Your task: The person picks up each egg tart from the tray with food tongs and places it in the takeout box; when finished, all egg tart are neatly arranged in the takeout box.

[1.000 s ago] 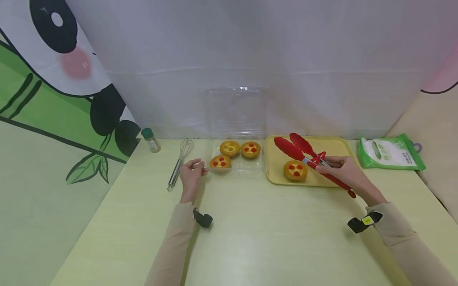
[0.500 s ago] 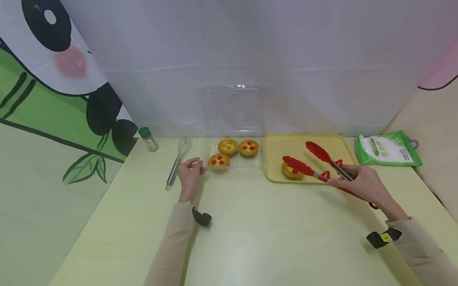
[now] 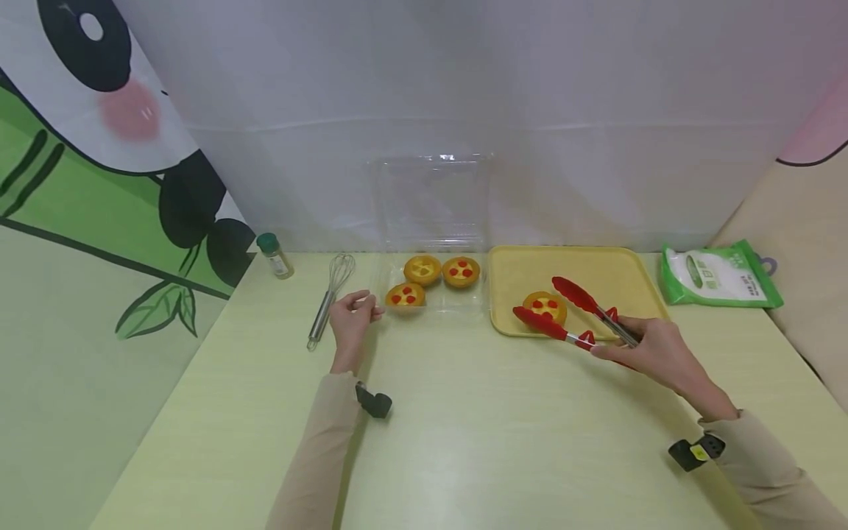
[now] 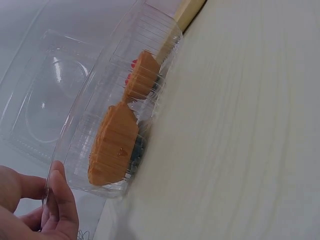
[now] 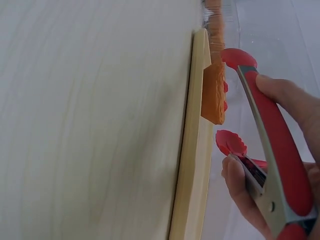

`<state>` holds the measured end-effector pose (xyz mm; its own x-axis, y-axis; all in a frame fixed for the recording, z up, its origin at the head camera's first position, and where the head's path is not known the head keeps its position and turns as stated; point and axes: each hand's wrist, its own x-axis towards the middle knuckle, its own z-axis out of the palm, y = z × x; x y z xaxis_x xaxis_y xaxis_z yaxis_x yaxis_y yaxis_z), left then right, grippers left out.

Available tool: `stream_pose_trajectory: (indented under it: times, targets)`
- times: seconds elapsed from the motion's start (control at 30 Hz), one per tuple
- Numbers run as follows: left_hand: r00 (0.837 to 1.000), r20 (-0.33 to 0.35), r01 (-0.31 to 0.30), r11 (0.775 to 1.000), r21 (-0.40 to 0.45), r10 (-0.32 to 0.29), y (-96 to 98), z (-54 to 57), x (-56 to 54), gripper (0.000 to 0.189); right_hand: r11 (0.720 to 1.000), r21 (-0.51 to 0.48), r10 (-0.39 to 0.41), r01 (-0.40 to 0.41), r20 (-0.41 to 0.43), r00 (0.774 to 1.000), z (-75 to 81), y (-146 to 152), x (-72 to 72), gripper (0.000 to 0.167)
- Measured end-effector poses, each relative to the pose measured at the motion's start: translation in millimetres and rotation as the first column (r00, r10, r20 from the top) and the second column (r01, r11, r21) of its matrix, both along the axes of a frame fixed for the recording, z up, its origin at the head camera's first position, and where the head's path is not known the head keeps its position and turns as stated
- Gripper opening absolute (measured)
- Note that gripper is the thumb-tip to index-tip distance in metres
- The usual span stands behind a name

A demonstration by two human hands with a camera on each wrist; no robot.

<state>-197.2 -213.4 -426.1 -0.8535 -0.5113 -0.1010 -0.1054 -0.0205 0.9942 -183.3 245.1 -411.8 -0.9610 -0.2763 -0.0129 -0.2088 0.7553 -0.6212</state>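
Observation:
My right hand (image 3: pixel 652 353) grips a pair of red tongs (image 5: pixel 280 145), whose arms are spread apart. The tong tips stand on either side of an egg tart (image 3: pixel 547 305) with red pieces on top. That tart lies on a yellow tray (image 3: pixel 596 259). With thumb and fingers, my left hand (image 4: pixel 47 205) pinches the rim of a clear plastic box (image 4: pixel 75 115). Inside the box sit several tarts, one of them a tart with red pieces (image 3: pixel 461 272) and another a plain yellow tart (image 3: pixel 422 270). The box lid (image 3: pixel 433 199) stands raised at the back.
A whisk (image 3: pixel 331 302) lies just left of my left hand. Behind it is a small green-capped jar (image 3: pixel 274 255). Right of the tray lies a green and white packet (image 3: pixel 718 276). A pale curtain (image 3: pixel 563 147) hangs along the back edge of the table (image 3: pixel 490 434).
The tongs have opened wider and come down around the tart on the tray, after swinging right and back left. My left hand keeps its hold on the box.

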Motion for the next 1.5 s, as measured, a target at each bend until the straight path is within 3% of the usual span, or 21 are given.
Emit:
stream_pose_trajectory:
  times: [0.37,0.93,1.17,1.5]
  targets:
    - [0.999,-0.043,-0.024,1.000,0.014,0.025,4.5,-0.3,1.8,0.028,0.999,0.037,0.024,-0.023,-0.021,0.999,1.1,-9,4.1,0.073]
    - [1.000,-0.012,-0.015,1.000,0.012,0.015,2.9,-0.6,0.6,0.031,0.999,0.023,0.050,-0.049,-0.073,0.996,10.3,-10,8.4,0.059]
    - [1.000,-0.005,-0.015,1.000,0.012,0.015,2.1,-1.2,1.5,0.031,1.000,0.010,0.021,-0.021,-0.036,0.999,16.3,-6,7.8,0.061]
    - [1.000,-0.001,-0.022,1.000,0.002,0.022,2.4,-1.5,1.4,0.030,0.996,-0.090,-0.003,0.004,0.008,1.000,30.1,-11,8.3,0.059]
